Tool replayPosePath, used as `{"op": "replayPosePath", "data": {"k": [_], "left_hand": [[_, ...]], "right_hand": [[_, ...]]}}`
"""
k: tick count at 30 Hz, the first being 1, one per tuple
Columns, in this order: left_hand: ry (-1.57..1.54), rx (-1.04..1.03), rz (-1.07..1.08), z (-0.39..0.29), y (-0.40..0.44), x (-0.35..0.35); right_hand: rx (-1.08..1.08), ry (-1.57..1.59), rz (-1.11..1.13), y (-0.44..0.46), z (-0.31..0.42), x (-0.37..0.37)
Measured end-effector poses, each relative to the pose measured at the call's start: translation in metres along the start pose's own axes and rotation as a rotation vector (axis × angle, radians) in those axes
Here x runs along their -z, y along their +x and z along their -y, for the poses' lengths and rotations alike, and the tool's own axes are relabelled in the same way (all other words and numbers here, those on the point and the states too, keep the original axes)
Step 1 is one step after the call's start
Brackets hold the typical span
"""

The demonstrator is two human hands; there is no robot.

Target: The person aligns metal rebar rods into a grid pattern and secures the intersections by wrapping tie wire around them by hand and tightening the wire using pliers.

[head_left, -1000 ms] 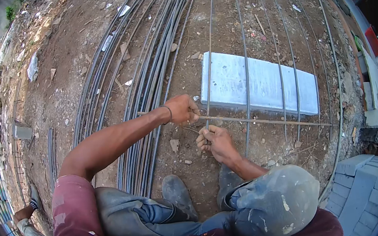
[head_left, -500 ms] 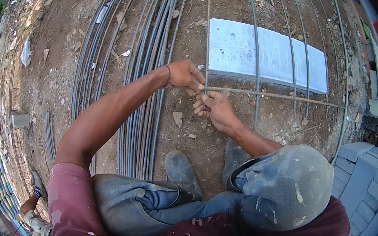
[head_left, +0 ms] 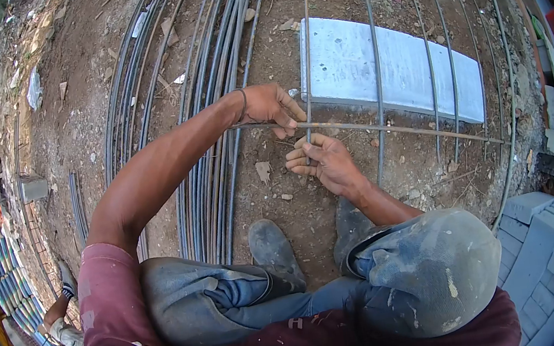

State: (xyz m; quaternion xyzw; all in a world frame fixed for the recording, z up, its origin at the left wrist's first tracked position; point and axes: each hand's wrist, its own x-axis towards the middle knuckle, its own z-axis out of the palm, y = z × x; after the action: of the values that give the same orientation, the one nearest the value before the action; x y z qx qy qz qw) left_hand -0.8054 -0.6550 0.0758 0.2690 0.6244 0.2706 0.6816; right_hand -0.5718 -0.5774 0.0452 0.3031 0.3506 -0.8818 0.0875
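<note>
My left hand is closed, thumb and fingers pinching a thin cross rebar close to its left end. A short length of that rebar sticks out on the left of the hand. Just below, my right hand grips the near end of a long rebar between thumb and fingers. These two bars cross right beside my left hand. Farther right, the cross rebar passes over or under several more lengthwise bars; I cannot tell which. A pale concrete slab lies beneath the lengthwise bars.
A bundle of long rebars lies on the dirt at the left. My boots stand close below my hands. Grey blocks are stacked at lower right. Another person's leg shows at the far left.
My right hand has moved slightly down, away from my left. The long rebar it holds now crosses the slab's left end instead of running along its edge. The cross rebar now shows left of my left hand.
</note>
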Motion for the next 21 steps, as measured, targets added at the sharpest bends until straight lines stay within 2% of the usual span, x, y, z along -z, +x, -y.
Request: {"op": "replayPosePath", "data": {"k": [3,5,6,7,8,9,10,12,13,15,17,19,21], "left_hand": [[0.050,0.009,-0.006,-0.006,-0.005,-0.002],[0.232,-0.040,-0.116,-0.006,-0.007,-0.003],[0.514,-0.081,-0.304,-0.019,-0.022,-0.004],[0.540,-0.046,-0.399,-0.032,-0.037,-0.004],[0.568,-0.012,-0.494,-0.047,-0.053,-0.004],[0.487,-0.086,-0.552,-0.055,-0.070,-0.005],[0.401,-0.163,-0.603,-0.058,-0.086,-0.006],[-0.146,-0.337,-0.420,-0.053,-0.108,-0.014],[-0.152,-0.348,-0.400,-0.054,-0.108,-0.035],[-0.895,-0.410,-0.338,-0.063,-0.109,-0.091],[-0.833,-0.394,-0.326,-0.051,-0.102,-0.127],[-0.759,-0.377,-0.305,-0.035,-0.089,-0.146],[-0.722,-0.365,-0.248,-0.018,-0.086,-0.143]], "right_hand": [[-0.022,-0.016,0.013,0.000,0.000,0.003],[-0.064,-0.029,-0.008,-0.008,0.003,0.002],[-0.105,-0.042,-0.023,-0.013,0.007,0.000],[-0.104,-0.039,-0.027,-0.020,0.014,0.003],[-0.150,-0.357,-0.024,-0.029,0.023,0.009],[-0.196,-0.673,-0.024,-0.038,0.032,0.013],[-0.195,-0.665,-0.038,-0.047,0.045,0.012],[-0.109,-0.969,0.070,-0.063,0.072,0.012],[-0.116,-0.971,0.048,-0.065,0.074,0.015],[0.245,-0.768,0.129,-0.062,0.073,0.006],[0.385,-0.465,0.288,-0.048,0.057,-0.007],[0.260,-0.290,0.382,-0.048,0.048,-0.021],[0.208,-0.289,0.359,-0.053,0.039,-0.021]]}}
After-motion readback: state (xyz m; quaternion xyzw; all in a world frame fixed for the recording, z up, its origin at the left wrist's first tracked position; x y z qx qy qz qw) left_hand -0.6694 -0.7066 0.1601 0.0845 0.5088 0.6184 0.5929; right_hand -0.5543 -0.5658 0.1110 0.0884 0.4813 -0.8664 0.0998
